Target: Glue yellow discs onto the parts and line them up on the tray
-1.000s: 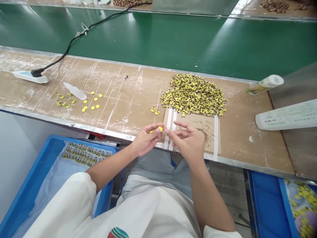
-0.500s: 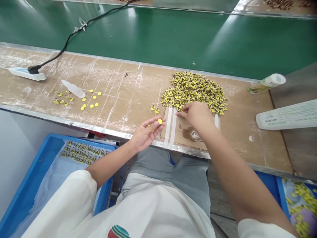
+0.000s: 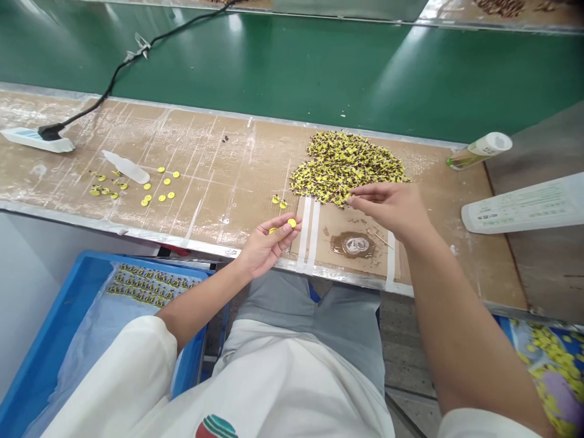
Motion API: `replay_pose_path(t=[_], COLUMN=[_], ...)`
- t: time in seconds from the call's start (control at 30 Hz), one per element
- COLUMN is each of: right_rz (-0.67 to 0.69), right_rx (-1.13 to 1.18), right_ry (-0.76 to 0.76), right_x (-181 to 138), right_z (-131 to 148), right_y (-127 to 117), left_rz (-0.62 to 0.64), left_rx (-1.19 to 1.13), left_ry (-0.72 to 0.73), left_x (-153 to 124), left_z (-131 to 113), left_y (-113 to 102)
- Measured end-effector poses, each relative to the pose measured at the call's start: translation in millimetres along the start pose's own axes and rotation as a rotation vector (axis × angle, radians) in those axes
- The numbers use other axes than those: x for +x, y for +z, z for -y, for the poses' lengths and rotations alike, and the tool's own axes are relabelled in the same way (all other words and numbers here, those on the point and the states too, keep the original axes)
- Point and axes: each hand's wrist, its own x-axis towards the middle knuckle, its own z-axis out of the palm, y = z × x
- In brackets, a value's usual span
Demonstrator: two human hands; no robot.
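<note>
Standing over the cardboard-covered bench (image 3: pixel 232 176), the worker has the left hand (image 3: pixel 269 249) palm up near the front edge, thumb and fingers pinching a small yellow disc (image 3: pixel 292 223), with a second yellow disc (image 3: pixel 272 230) showing further back among the fingers. The right hand (image 3: pixel 392 210) is palm down at the front edge of a heap of tiny yellow-and-dark pieces (image 3: pixel 349 167), thumb and fingertips drawn close together; from here I can't tell whether a piece is caught between them. Below that hand, on a cardboard pad (image 3: pixel 335 222) bound with white tape strips (image 3: pixel 312 234), sits a wet, shiny patch (image 3: pixel 356 246), with a thin stick (image 3: pixel 382 239) lying beside it. Two discs with dark bits on top (image 3: pixel 279 201) stand just left of the heap. Farther left I see loose yellow discs (image 3: pixel 166 181), a whitish tapered bottle (image 3: pixel 125 166) lying on its side, and a cluster of topped discs (image 3: pixel 104 191) near it. Beyond them is a white power strip (image 3: pixel 36 140) with a black cord (image 3: pixel 112 79) running up over the green belt (image 3: pixel 274 73). Down by the left arm, a blue tray (image 3: pixel 77 267) holds neat rows of finished-looking pieces (image 3: pixel 146 283). Over on the right, a tilted cylindrical tub (image 3: pixel 483 149) and a larger white container (image 3: pixel 524 207) lean near the metal wall (image 3: pixel 547 261).
</note>
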Motion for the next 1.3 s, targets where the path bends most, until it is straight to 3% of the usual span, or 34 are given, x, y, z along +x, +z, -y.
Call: replay_pose_path(t=[0.13,0.23,0.33,0.5,0.73,0.93,1.13,1.3], right_rz=[-0.376,-0.607,-0.732,-0.744,-0.736,-0.702,-0.689,-0.734], right_rx=[0.314,0.466,0.536,0.399,0.217,0.148,0.109,0.087], right_ry=[0.033,0.033,0.002,-0.124,-0.408,-0.443,-0.423,-0.385], right_x=[-46,-75,-93,-103,-99,-99,-99,-99], right_z=[-30,-52,-63,-64,-66,-71,-70,-70], right_y=[-9,2,21,43,43,41,41,41], left_rz=[0.01,0.034,0.051,0.14,0.126,0.093,0.145,0.116], left_rx=[-0.026,-0.04,-0.045,-0.062,-0.043,-0.04,-0.034,-0.035], left_ry=[-0.007,-0.012,-0.015,0.01,0.049,0.03,0.038,0.02], left_x=[1,4,9,19,20,18,20,20], left_z=[7,16,27,40,45,45,45,45], left_y=[3,8,15,22,23,25,23,23])
